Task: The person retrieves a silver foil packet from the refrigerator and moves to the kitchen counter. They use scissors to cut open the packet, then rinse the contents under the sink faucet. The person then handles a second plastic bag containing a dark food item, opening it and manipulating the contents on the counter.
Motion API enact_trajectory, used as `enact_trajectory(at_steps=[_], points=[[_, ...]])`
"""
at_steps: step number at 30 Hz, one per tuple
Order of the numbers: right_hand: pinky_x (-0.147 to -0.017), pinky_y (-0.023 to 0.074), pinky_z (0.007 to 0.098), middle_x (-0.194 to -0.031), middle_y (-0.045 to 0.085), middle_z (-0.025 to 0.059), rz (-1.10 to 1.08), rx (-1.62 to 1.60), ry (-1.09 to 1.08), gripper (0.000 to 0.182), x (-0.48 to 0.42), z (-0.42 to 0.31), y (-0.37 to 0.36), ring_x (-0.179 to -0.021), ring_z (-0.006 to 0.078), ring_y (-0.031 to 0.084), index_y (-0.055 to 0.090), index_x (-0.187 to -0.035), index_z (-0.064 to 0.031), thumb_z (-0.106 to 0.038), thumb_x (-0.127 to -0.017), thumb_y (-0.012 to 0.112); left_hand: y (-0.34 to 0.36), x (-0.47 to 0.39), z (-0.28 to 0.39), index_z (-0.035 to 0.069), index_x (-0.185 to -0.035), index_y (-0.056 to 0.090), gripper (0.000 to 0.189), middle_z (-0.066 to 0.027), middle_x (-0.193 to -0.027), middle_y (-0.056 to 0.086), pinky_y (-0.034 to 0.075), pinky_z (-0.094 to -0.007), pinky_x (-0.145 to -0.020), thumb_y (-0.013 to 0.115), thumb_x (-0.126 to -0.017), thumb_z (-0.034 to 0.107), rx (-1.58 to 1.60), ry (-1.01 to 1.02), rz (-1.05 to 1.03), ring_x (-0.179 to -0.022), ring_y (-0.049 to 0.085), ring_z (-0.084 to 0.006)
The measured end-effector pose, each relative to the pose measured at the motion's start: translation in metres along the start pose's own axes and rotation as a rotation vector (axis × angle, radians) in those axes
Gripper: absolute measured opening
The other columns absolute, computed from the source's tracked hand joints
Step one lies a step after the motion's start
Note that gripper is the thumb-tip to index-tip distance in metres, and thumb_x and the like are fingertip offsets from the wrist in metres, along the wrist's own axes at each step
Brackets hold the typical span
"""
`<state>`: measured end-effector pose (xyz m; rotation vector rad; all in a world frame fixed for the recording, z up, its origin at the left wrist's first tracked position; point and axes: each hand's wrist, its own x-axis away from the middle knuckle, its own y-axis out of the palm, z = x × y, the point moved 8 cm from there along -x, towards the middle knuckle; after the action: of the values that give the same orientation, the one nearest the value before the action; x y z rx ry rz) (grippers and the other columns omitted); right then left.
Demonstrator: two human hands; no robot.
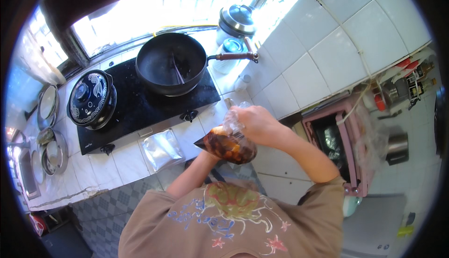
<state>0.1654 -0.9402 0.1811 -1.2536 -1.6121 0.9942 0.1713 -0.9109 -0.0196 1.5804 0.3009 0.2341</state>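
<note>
My right hand [257, 123] grips the gathered top of a clear plastic bag [233, 145] that holds dark brown food in sauce. The bag hangs in front of my body, by the counter's edge. My left forearm reaches under the bag; the left hand itself is mostly hidden behind it, with only the wrist [209, 155] showing. Beyond the bag, a dark wok [154, 65] with a wooden handle sits on a black gas stove [128, 93], a thin utensil or streak inside it. A foil-like silver packet [163, 149] lies on the tiled counter.
A lidded black patterned pot [89, 98] stands on the stove's left burner. Metal bowls [58, 149] and a sink [26, 170] are at the far left. A rice cooker [236, 19] and a jar [229, 52] stand by the window. To the right is a pink oven [350, 145].
</note>
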Motion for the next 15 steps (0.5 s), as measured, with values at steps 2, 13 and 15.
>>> enact_trajectory(at_steps=[2,13,15], points=[[-0.067,0.0469,0.0411,-0.077,0.061,0.02,-0.195,0.179,-0.011,0.013,-0.002,-0.007,0.002,-0.079,0.0373,0.06,0.057,-0.086,-0.0001,-0.008,-0.076,0.055,0.007,0.001,-0.004,0.007,-0.126,0.046,0.047,-0.0117,-0.122,0.054,0.035,-0.0422,-0.102,0.034,-0.094,0.039,0.323,-0.108,-0.169,-0.113,0.05,-0.0262],[-0.061,0.0499,0.0419,-0.074,0.062,0.0204,-0.671,0.364,0.004,0.011,-0.008,-0.026,-0.006,-0.072,0.037,0.062,0.063,-0.073,0.001,-0.009,-0.07,0.06,0.02,0.007,0.002,0.01,-0.12,0.048,0.052,-0.0086,-0.118,0.055,0.043,-0.0417,-0.093,0.046,-0.086,0.049,-0.009,-0.014,-0.011,-0.108,0.054,-0.0253],[-0.063,0.0501,0.0419,-0.075,0.063,0.0207,-0.752,0.388,0.066,0.013,-0.004,-0.018,-0.007,-0.073,0.0367,0.062,0.063,-0.075,0.0012,-0.01,-0.07,0.061,-0.007,0.005,0.014,0.01,-0.116,0.051,0.051,-0.0076,-0.115,0.057,0.046,-0.0398,-0.089,0.054,-0.083,0.049,-0.225,0.055,0.167,-0.103,0.057,-0.024]])
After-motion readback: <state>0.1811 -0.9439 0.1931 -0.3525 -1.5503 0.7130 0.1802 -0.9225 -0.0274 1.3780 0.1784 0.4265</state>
